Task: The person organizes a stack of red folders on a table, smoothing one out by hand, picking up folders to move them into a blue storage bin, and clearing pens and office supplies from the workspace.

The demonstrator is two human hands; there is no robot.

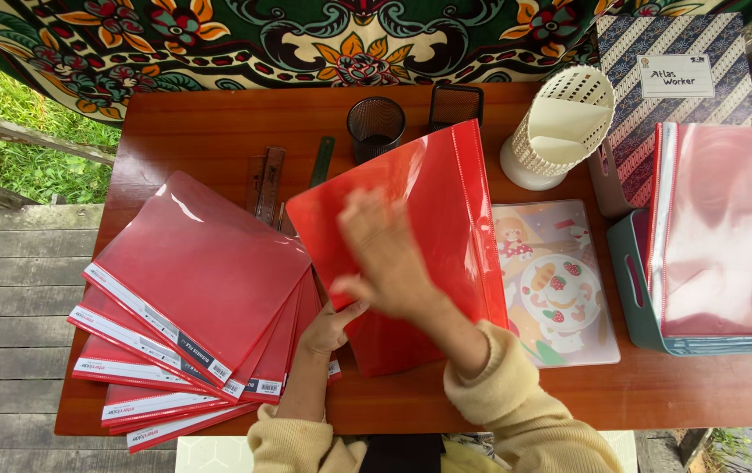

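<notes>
A glossy red plastic folder [411,236] was held tilted at the bench [218,123] centre, gripped below by left-hand fingers [332,326], right-hand fingers [384,250] spread flat on it; slippage onto the fanned red folder stack [192,289] at left was judged possible.

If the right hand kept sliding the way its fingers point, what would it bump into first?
The right hand points up and left across the red folder beneath it. Past the folder's edge, the first thing is probably the wooden ruler, though depth is unclear.

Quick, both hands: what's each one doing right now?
Left hand: gripping the lower edge of the red folder.
Right hand: open, blurred, flat on that folder.
</notes>
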